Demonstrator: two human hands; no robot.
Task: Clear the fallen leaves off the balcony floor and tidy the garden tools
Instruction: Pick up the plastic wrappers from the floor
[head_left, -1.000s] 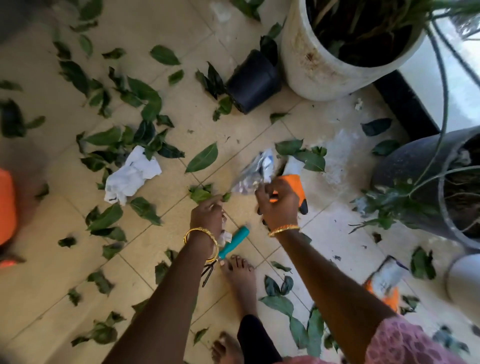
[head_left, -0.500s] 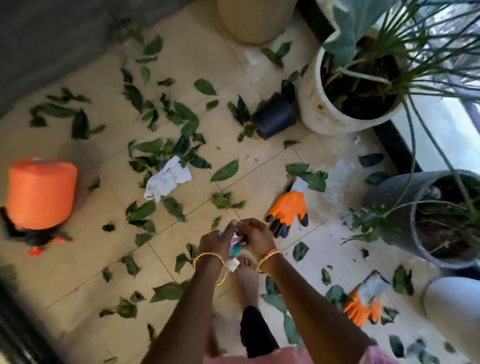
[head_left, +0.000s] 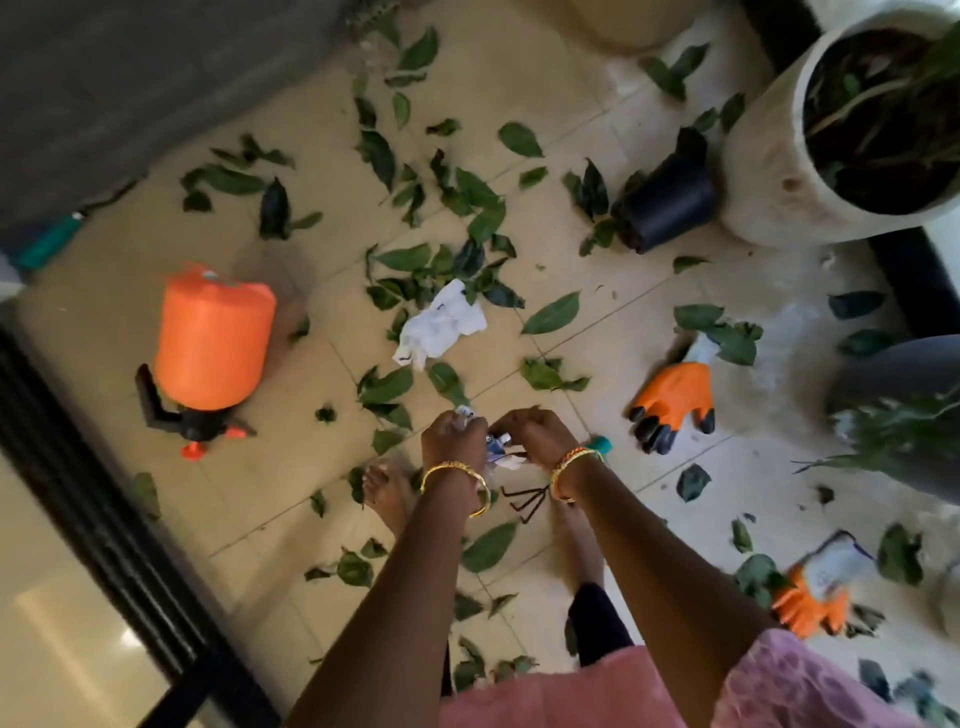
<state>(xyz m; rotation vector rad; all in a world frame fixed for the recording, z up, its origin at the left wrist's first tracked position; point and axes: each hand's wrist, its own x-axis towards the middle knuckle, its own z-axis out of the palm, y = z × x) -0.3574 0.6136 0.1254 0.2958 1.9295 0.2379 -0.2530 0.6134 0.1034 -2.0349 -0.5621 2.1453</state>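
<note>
Currently head view: left hand (head_left: 451, 435) and right hand (head_left: 531, 432) meet over the tiled floor (head_left: 597, 291), fingers curled, pinching a crumpled clear wrapper (head_left: 496, 451) between them. Small hand rake (head_left: 524, 496) lies below the wrists, teal handle (head_left: 602, 443) by the right wrist. Fallen leaves (head_left: 551, 313) scattered all round. Orange glove (head_left: 672, 402) right of hands, second glove (head_left: 813, 587) lower right, orange sprayer (head_left: 213, 343) left.
</note>
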